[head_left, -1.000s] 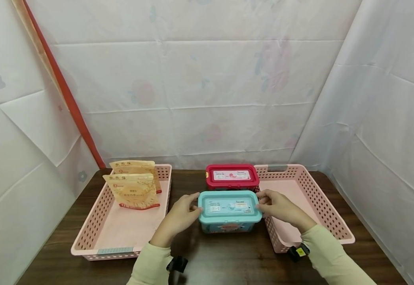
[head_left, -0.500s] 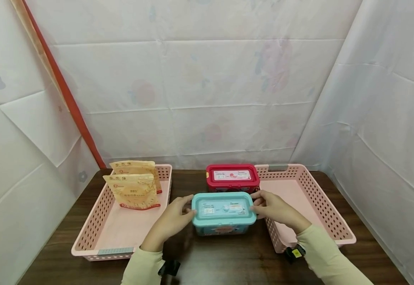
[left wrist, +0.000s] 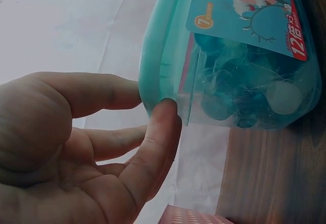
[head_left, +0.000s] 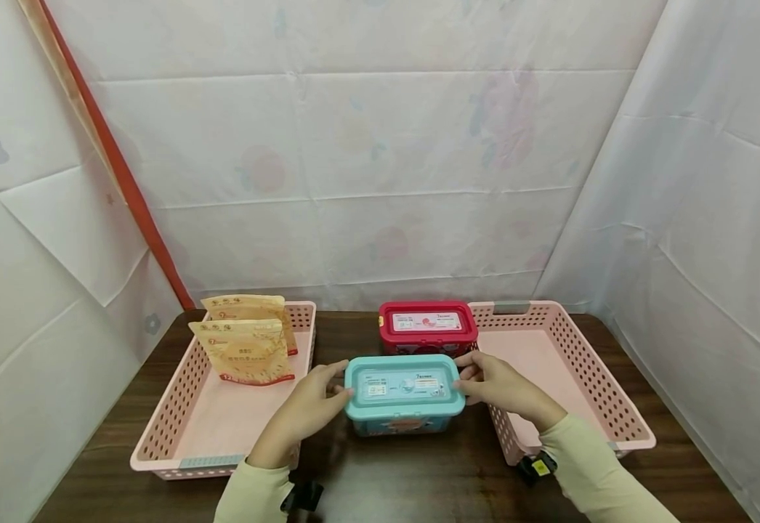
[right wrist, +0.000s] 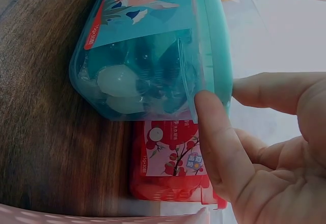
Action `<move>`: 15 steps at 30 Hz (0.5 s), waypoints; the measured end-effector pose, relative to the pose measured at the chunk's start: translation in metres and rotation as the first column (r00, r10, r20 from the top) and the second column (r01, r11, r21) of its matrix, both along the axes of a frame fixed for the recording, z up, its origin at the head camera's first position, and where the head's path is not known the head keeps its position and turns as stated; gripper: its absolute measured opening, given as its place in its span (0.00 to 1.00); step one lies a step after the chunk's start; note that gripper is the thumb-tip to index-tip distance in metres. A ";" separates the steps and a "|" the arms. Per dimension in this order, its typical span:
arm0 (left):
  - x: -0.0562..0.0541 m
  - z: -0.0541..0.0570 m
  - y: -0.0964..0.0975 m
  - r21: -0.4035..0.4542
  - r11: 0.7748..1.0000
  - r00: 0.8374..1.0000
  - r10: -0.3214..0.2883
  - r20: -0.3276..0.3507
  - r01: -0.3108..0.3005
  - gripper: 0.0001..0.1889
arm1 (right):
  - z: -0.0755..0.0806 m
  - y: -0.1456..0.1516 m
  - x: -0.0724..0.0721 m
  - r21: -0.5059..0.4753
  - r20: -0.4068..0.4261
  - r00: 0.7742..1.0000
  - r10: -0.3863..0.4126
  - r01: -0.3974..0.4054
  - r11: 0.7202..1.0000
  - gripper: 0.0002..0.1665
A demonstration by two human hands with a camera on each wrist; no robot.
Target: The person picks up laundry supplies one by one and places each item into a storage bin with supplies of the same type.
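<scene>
A box of laundry pods with a turquoise lid (head_left: 405,388) is between my two hands, low over the table or on it; I cannot tell which. Teal and white pods (left wrist: 239,96) show through its clear wall. My left hand (head_left: 308,407) pinches the left end of the lid's rim, thumb on top and fingers beneath. At the opposite end, my right hand (head_left: 507,388) grips the rim the same way. Just behind stands a second pod box with a red lid (head_left: 428,323), its lower front partly covered by the turquoise one. No hand touches it.
On the left stands a pink basket (head_left: 158,432) with two yellow pouches (head_left: 245,352) upright at its back. Another pink basket (head_left: 605,378) is on the right, close to the right forearm. Dark wooden table (head_left: 419,483) lies in front, pale curtains behind.
Both hands and the turquoise-lidded box have shifted left and slightly toward me, away from the right basket. The red-lidded box and both baskets have stayed put.
</scene>
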State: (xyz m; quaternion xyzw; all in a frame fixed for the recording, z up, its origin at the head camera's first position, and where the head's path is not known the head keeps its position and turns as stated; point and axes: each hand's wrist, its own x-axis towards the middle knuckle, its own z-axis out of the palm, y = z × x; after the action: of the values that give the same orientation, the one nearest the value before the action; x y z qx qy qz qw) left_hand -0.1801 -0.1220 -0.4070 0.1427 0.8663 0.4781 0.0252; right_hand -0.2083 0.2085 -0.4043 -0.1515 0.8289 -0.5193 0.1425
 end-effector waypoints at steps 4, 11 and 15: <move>-0.001 -0.001 0.000 0.002 1.000 1.000 0.001 0.007 -0.001 0.28 | 0.000 0.000 0.000 -0.005 0.001 1.000 0.003 -0.003 1.000 0.28; -0.001 -0.002 0.000 -0.004 1.000 1.000 0.001 0.009 -0.001 0.27 | -0.001 0.001 0.000 -0.011 0.003 1.000 0.006 -0.006 1.000 0.28; -0.001 -0.003 -0.001 -0.013 1.000 1.000 0.018 0.014 -0.018 0.27 | -0.002 0.001 0.000 -0.027 0.008 1.000 0.014 -0.013 1.000 0.28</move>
State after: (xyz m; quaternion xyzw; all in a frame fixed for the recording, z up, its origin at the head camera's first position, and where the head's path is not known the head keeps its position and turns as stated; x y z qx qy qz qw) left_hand -0.1811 -0.1226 -0.4095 0.1313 0.8704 0.4738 0.0281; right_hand -0.2083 0.2091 -0.4061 -0.1568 0.8201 -0.5302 0.1475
